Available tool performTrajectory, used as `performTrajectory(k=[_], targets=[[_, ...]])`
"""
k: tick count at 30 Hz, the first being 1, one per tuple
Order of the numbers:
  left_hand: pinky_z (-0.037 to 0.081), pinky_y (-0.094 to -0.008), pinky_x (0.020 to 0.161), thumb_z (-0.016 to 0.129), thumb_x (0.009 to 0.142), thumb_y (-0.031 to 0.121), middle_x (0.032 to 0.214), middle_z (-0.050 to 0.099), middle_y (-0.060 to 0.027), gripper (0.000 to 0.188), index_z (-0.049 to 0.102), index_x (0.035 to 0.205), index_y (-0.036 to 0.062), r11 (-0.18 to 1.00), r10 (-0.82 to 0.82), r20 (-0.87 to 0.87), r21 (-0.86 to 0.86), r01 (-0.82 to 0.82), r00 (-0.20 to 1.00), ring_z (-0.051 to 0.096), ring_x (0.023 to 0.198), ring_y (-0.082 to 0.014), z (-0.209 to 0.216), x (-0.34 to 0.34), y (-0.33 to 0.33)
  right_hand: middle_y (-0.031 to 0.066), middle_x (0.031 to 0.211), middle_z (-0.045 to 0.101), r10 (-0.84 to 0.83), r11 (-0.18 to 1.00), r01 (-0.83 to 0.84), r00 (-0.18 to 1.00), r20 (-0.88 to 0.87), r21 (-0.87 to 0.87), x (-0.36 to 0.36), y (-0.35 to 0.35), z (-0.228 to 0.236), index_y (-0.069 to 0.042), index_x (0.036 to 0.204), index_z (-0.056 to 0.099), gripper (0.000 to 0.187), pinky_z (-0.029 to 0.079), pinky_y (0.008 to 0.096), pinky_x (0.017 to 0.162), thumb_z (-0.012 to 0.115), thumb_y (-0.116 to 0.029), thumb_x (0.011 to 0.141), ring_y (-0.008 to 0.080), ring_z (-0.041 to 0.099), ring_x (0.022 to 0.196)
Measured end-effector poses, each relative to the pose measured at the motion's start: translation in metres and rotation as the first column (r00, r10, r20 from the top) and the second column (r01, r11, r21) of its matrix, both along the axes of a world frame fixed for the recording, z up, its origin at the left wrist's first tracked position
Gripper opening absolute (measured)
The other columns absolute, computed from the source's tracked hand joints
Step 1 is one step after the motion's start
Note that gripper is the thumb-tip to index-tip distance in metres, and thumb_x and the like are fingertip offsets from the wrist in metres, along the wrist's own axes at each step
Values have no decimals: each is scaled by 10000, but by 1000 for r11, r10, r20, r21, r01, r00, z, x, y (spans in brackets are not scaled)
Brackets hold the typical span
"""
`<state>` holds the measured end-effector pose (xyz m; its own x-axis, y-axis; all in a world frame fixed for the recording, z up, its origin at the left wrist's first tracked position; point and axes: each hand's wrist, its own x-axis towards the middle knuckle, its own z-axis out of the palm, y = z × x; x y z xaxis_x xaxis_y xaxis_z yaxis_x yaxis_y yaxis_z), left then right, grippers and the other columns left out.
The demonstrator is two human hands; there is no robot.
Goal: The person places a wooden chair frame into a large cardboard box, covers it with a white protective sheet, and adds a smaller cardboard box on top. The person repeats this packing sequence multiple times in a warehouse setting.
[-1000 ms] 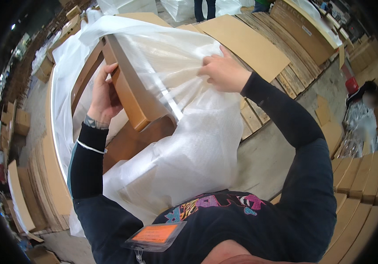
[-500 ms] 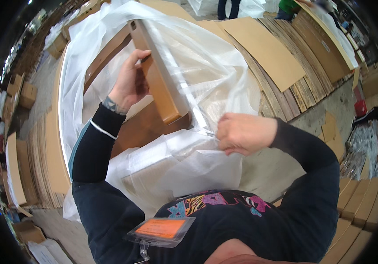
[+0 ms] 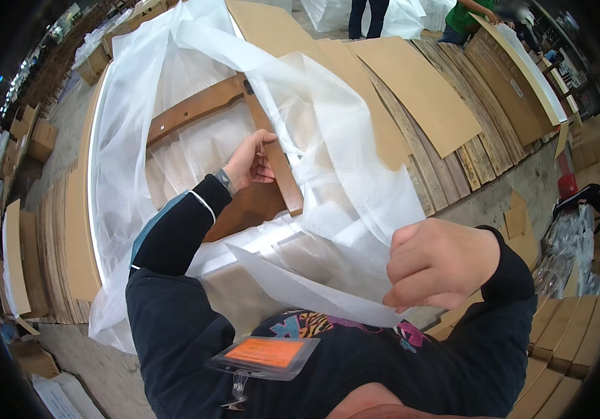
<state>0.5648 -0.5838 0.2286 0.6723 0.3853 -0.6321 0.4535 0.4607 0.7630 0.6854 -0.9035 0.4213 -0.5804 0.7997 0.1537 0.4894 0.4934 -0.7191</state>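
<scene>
My left hand (image 3: 249, 160) is closed on one bar of a brown wooden furniture frame (image 3: 282, 174), thumb over the top and fingers behind it. The frame lies tilted in a nest of thin white foam sheet (image 3: 342, 126); a broad brown panel (image 3: 247, 209) shows below my left hand. Nearer my body, my right hand (image 3: 446, 265) is raised with its fingers curled together, pinching the edge of the foam sheet, which slants up to it in a loose flap. The fingertips partly hide the pinched edge.
Flat cardboard sheets (image 3: 418, 91) lie over stacked wooden slats (image 3: 471, 153) at the right. A person in a green top (image 3: 462, 21) stands by a large carton (image 3: 506, 70) at the far right. Folded cartons (image 3: 572, 328) and clear plastic wrap (image 3: 569, 237) are to the near right.
My right hand has moved right and toward my body, drawing the foam sheet out with it. The wooden frame and my left hand have gone lower and to the right.
</scene>
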Motion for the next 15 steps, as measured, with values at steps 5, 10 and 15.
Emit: performTrajectory(k=[5,10,15], targets=[[516,-434,767,631,802,580,851,662,-115,497,598,936,102,1000,-16,-16,26,16,1000,642,686,-254,-26,0,10,43,751,486,19,978,7,992,-124,210,-7,-5,13,-75,907,646,99,448,404,800,570,-110,853,248,544,673],[515,-469,786,635,816,656,877,658,-133,639,576,1063,69,973,11,-158,228,25,987,685,743,-279,-21,-3,5,4,769,515,143,907,-74,980,-139,414,-38,-4,10,-67,915,696,137,460,409,858,577,-136,921,188,522,627],[528,-389,843,536,963,563,1099,669,-143,650,579,1243,-21,803,-43,-70,592,76,997,660,991,-214,21,-43,-34,38,810,460,266,806,-215,964,-13,552,-113,-11,-27,-85,870,607,102,437,381,847,626,-182,846,224,537,766]])
